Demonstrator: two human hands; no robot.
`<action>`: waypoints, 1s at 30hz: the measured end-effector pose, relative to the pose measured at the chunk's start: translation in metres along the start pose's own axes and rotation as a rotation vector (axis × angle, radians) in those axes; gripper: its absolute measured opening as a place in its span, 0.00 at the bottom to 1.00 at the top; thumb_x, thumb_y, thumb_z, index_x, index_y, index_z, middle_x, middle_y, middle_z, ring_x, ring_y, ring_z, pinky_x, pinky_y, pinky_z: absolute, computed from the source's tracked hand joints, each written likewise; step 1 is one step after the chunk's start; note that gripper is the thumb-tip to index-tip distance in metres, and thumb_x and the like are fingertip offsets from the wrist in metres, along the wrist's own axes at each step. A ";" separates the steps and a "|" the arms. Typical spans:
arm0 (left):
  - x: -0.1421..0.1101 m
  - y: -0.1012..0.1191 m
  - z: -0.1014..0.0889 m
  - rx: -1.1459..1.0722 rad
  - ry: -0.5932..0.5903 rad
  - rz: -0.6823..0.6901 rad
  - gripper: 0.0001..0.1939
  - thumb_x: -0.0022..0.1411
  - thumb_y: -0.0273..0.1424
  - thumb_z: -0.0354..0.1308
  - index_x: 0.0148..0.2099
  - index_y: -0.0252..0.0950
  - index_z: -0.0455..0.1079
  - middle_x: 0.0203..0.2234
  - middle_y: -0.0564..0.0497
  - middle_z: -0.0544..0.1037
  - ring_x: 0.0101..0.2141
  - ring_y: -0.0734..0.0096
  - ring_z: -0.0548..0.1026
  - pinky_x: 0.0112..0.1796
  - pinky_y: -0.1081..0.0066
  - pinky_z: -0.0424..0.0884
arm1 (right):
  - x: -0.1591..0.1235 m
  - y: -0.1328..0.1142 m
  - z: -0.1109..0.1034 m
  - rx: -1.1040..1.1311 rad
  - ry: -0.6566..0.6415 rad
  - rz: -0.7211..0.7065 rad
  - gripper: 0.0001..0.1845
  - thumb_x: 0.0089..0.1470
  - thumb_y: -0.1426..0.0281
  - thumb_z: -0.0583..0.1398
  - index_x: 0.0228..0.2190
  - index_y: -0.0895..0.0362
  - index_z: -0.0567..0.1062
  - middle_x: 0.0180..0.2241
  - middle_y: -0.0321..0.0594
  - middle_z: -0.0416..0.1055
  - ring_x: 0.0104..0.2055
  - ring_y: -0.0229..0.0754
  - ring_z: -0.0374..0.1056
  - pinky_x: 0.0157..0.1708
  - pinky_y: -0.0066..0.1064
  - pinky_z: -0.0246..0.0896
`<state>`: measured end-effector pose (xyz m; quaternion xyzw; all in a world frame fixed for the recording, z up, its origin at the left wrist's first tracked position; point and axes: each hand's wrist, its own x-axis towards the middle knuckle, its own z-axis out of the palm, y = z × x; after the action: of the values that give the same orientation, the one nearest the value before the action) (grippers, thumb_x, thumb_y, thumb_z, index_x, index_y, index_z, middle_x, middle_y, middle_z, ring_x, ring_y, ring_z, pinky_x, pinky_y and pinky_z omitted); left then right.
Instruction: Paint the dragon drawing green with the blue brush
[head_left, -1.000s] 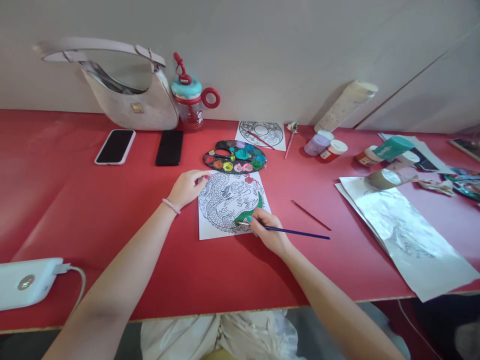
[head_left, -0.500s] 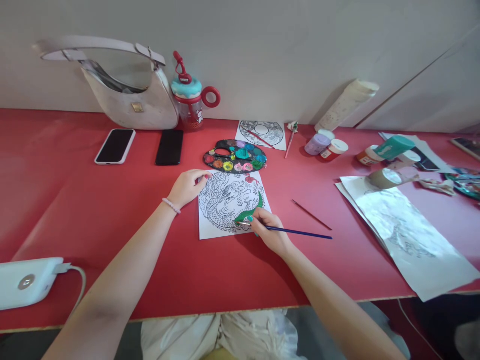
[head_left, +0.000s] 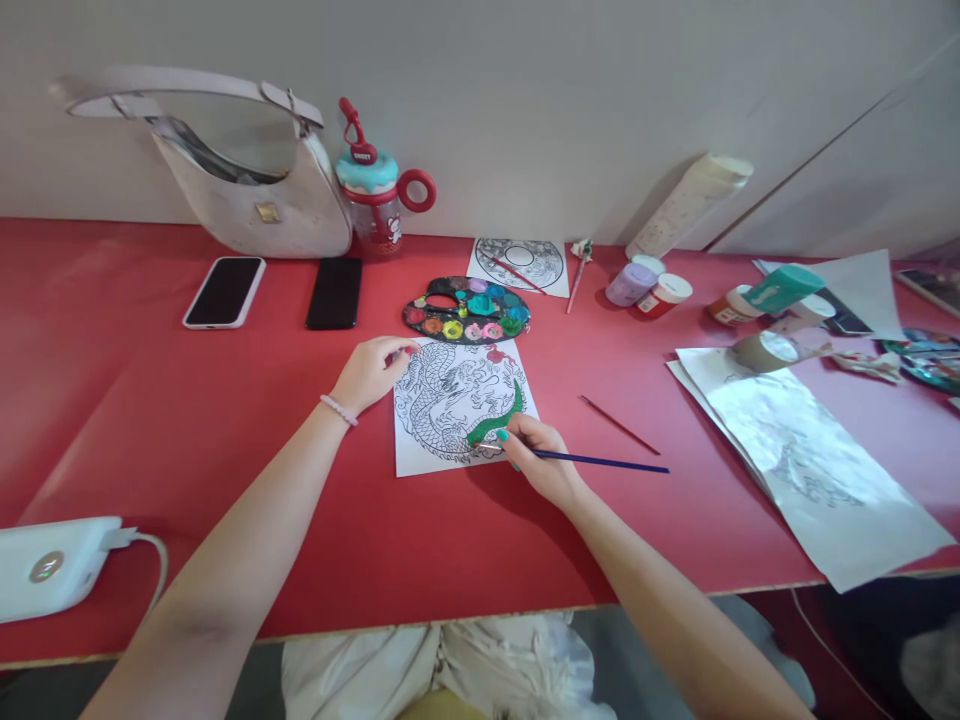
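Observation:
A sheet with a black-line dragon drawing [head_left: 431, 455] lies flat on the red table; a green band is painted at its right and a small red patch at its top. My right hand [head_left: 541, 462] is closed round a blue-handled paintbrush [head_left: 607, 461], whose tip meets the paper by the green band's lower end. My left hand [head_left: 373, 372] presses the sheet's upper left edge with bent fingers, their tips partly hidden. Just beyond the sheet sits a black paint palette [head_left: 466, 310] filled with several colours.
A thin red brush [head_left: 619, 424] lies to the right, near stacked papers [head_left: 825, 480]. Paint jars [head_left: 632, 282] stand farther back. Two phones [head_left: 224, 292], a white handbag [head_left: 262, 215] and a cup [head_left: 373, 205] are at the back left. A white power bank [head_left: 56, 568] sits front left.
The view has shifted slightly. The brush handle's end has dipped a little to the right; both hands stay at nearly the same spots on the sheet. A paper at the far right has lifted.

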<state>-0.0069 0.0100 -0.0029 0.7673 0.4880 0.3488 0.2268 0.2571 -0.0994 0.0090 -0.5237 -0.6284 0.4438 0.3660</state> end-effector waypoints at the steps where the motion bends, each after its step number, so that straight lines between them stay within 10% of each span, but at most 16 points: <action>1: 0.000 0.000 0.000 -0.004 0.002 0.002 0.14 0.62 0.30 0.51 0.43 0.36 0.78 0.37 0.46 0.82 0.34 0.62 0.78 0.35 0.66 0.72 | 0.000 0.000 0.000 0.015 0.007 0.005 0.16 0.52 0.63 0.56 0.18 0.53 0.58 0.17 0.30 0.55 0.21 0.33 0.50 0.22 0.27 0.48; 18: 0.000 0.003 -0.001 -0.077 0.118 -0.025 0.12 0.63 0.28 0.52 0.45 0.36 0.74 0.43 0.45 0.81 0.46 0.60 0.77 0.50 0.58 0.72 | 0.003 0.003 -0.008 0.307 0.184 0.125 0.23 0.52 0.54 0.61 0.18 0.53 0.58 0.15 0.27 0.50 0.17 0.31 0.44 0.18 0.27 0.41; 30: 0.001 -0.007 0.003 0.312 0.365 -0.056 0.17 0.62 0.25 0.57 0.53 0.40 0.66 0.58 0.41 0.65 0.60 0.49 0.62 0.61 0.50 0.59 | -0.003 0.001 -0.006 0.152 -0.297 0.042 0.19 0.52 0.52 0.60 0.26 0.54 0.64 0.20 0.29 0.58 0.21 0.32 0.50 0.21 0.26 0.46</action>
<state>-0.0086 0.0139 -0.0097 0.7033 0.5901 0.3957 0.0232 0.2637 -0.1008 0.0101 -0.4361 -0.6292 0.5699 0.2985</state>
